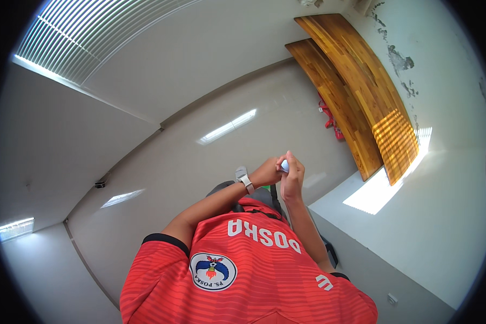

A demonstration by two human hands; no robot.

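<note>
My two hands meet in front of my red shirt. A small, rounded, white to pale-blue object shows between them, too small to name. The fingers of my right hand are closed round it, with the thumb pointing up. Against it from the left presses my left hand, its fingers curled; what lies inside them is hidden. A watch with a pale strap sits on my left wrist.
Two long wooden boards stand at the right, with red items on the floor beside them. A pale ledge runs along the right. Blinds cover a window at upper left. Grey floor lies ahead.
</note>
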